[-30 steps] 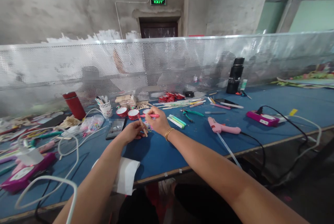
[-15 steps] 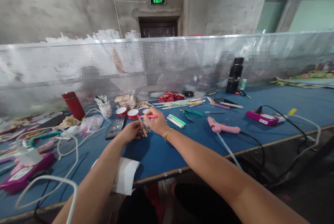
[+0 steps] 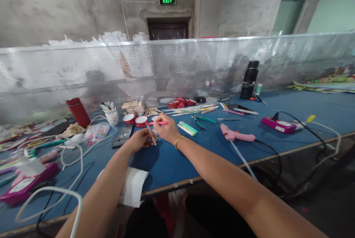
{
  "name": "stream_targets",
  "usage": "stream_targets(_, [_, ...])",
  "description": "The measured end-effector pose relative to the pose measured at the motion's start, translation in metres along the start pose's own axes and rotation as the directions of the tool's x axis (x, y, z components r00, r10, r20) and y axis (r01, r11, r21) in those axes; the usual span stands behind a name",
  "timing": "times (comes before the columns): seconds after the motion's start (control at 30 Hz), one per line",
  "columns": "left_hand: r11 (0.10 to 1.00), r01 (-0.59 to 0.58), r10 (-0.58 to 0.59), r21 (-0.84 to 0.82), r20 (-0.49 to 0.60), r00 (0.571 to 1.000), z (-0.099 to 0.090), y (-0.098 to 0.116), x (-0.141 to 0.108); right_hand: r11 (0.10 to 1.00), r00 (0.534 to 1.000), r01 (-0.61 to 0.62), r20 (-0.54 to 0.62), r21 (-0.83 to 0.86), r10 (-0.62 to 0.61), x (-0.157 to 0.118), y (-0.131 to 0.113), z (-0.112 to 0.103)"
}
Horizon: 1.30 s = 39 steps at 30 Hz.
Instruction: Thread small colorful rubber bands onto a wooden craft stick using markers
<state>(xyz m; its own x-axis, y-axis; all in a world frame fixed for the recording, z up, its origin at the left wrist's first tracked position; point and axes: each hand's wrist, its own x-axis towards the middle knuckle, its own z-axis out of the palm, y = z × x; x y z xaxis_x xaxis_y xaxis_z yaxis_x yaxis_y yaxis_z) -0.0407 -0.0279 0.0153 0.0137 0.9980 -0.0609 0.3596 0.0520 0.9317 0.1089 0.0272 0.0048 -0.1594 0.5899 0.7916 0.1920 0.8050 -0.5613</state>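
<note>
My left hand [image 3: 141, 140] grips a flat wooden craft stick [image 3: 151, 133], tilted over the blue table. In my right hand [image 3: 167, 127] is a pink-red marker [image 3: 162, 123], its tip end pointing left at the upper part of the stick. Fingers hide where the tip meets the wood. Just beyond my hands stand round red-and-white tape rolls [image 3: 141, 121]. Several green and white markers [image 3: 188, 128] lie to the right of my right wrist, next to green-handled pliers [image 3: 203, 120]. A dark phone [image 3: 122, 137] rests left of my left hand.
A pink glue gun [image 3: 237, 134] lies on the right, its cord trailing to the edge. Purple power strips [image 3: 279, 124] sit at both sides with loose cables. A red bottle [image 3: 77, 112] and black flask [image 3: 249, 80] stand before the perforated metal screen [image 3: 172, 67].
Both hands stay almost in place, still holding the stick and the marker. The marker's position against the stick shifts very slightly.
</note>
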Motion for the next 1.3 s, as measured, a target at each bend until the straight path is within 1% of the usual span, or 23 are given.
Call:
stream_targets(0.17, [1.000, -0.003, 0.003, 0.000, -0.010, 1.000, 0.0000, 0.0002, -0.0006, 0.999, 0.999, -0.024, -0.023, 0.022, 0.025, 0.0000, 0.0012, -0.0012])
stream_targets(0.43, [1.000, 0.004, -0.003, 0.004, -0.005, 1.000, -0.0001, -0.0010, 0.0010, 0.997, 0.999, 0.032, -0.005, 0.069, -0.031, -0.0017, -0.0012, 0.0012])
stream_targets(0.7, [1.000, -0.005, 0.005, -0.009, -0.007, 1.000, 0.0004, -0.0006, 0.0000, 0.998, 0.999, 0.019, 0.027, 0.060, -0.021, -0.0018, -0.0011, 0.0016])
stream_targets(0.83, [1.000, -0.007, 0.007, -0.014, 0.006, 1.000, -0.0003, -0.0009, 0.0005, 1.000, 0.999, 0.004, 0.036, 0.028, -0.005, -0.0014, -0.0020, 0.0009])
stream_targets(0.97, [1.000, -0.004, 0.004, -0.009, 0.005, 1.000, -0.0002, -0.0004, 0.0004, 1.000, 1.000, -0.009, 0.023, 0.005, 0.008, -0.0010, -0.0018, 0.0006])
stream_targets(1.13, [1.000, -0.004, 0.004, 0.017, -0.008, 1.000, 0.0001, 0.0014, -0.0020, 1.000, 1.000, 0.004, 0.001, 0.010, -0.004, -0.0004, -0.0009, -0.0012])
stream_targets(1.3, [1.000, 0.008, -0.008, 0.021, -0.027, 1.000, 0.0000, 0.0000, -0.0006, 1.000, 1.000, -0.022, -0.013, 0.020, 0.023, -0.0006, -0.0017, -0.0021])
